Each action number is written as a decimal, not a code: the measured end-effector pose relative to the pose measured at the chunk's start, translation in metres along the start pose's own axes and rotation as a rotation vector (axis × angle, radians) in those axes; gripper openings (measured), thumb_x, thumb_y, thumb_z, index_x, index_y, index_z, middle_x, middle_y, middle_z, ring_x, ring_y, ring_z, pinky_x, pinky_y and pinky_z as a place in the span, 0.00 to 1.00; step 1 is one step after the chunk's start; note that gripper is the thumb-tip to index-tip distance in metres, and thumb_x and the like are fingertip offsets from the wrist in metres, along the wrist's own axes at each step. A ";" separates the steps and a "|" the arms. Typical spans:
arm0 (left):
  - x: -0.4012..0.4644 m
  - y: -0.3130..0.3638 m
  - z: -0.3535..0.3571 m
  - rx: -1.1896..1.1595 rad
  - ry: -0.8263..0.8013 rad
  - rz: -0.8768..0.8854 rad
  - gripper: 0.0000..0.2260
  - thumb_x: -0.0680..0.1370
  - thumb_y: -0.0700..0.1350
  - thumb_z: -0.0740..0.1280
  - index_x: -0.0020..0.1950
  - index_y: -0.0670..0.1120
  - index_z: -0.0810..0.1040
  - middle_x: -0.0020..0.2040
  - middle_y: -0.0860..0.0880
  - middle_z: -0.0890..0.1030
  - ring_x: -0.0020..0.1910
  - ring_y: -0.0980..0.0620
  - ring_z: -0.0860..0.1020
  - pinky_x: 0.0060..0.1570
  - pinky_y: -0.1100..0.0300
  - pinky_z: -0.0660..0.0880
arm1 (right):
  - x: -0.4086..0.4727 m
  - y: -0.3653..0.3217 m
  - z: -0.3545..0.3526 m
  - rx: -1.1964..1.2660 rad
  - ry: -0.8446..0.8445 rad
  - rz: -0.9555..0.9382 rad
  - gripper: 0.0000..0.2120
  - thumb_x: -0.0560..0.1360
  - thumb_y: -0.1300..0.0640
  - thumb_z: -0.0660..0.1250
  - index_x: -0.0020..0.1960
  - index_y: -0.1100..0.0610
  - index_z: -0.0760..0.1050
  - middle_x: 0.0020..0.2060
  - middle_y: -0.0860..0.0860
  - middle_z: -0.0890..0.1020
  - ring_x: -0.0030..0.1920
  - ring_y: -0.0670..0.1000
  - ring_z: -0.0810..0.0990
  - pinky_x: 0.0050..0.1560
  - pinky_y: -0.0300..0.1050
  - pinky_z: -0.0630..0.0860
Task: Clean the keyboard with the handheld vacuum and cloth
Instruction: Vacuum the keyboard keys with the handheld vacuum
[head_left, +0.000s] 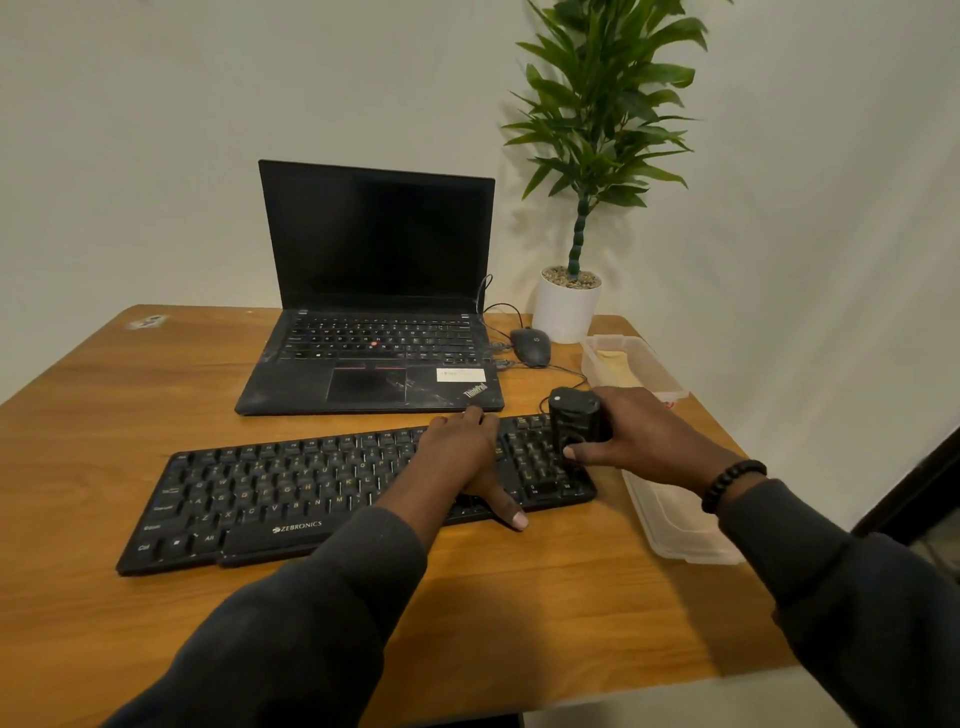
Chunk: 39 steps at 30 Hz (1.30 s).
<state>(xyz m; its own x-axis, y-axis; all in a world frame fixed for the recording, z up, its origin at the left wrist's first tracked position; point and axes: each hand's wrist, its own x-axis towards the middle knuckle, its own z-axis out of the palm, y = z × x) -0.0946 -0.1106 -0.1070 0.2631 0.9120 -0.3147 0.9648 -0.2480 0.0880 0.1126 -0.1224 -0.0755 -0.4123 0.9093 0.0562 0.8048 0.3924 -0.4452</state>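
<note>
A black keyboard (270, 493) lies across the middle of the wooden table (519, 597). My left hand (462, 457) lies flat on its right-centre keys, fingers straight, thumb over the front edge. My right hand (649, 436) grips a small black handheld vacuum (574, 415), which stands upright on the number pad at the keyboard's right end. A yellowish cloth (615, 361) lies inside a clear plastic box (670, 384) at the right of the table.
An open black laptop (374, 312) stands behind the keyboard, with a wired mouse (531, 345) to its right. A potted plant (569, 306) stands at the back right. A clear plastic lid (675, 525) lies near the table's right edge.
</note>
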 end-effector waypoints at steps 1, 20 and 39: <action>0.000 0.000 0.000 -0.002 -0.002 0.000 0.61 0.60 0.69 0.77 0.81 0.45 0.49 0.80 0.45 0.55 0.77 0.40 0.56 0.75 0.46 0.54 | 0.002 -0.001 0.002 0.059 0.004 0.016 0.20 0.71 0.48 0.74 0.59 0.49 0.72 0.50 0.43 0.79 0.47 0.43 0.78 0.38 0.32 0.74; -0.005 0.000 -0.002 -0.049 0.009 -0.013 0.59 0.61 0.67 0.77 0.80 0.45 0.51 0.78 0.45 0.59 0.76 0.42 0.58 0.75 0.48 0.54 | 0.043 -0.013 0.028 0.014 -0.071 -0.071 0.20 0.70 0.47 0.74 0.58 0.51 0.74 0.51 0.44 0.80 0.52 0.44 0.78 0.53 0.41 0.76; -0.002 0.001 -0.002 -0.002 0.001 -0.016 0.60 0.60 0.68 0.77 0.80 0.44 0.50 0.79 0.44 0.57 0.77 0.41 0.57 0.75 0.46 0.55 | 0.041 0.015 -0.001 -0.020 -0.046 -0.004 0.20 0.71 0.50 0.75 0.58 0.50 0.70 0.51 0.45 0.78 0.50 0.44 0.75 0.43 0.29 0.67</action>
<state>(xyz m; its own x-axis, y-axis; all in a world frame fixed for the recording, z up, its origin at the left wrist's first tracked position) -0.0937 -0.1118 -0.1042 0.2474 0.9161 -0.3155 0.9689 -0.2324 0.0849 0.1079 -0.0790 -0.0789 -0.4344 0.9006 0.0165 0.8113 0.3991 -0.4272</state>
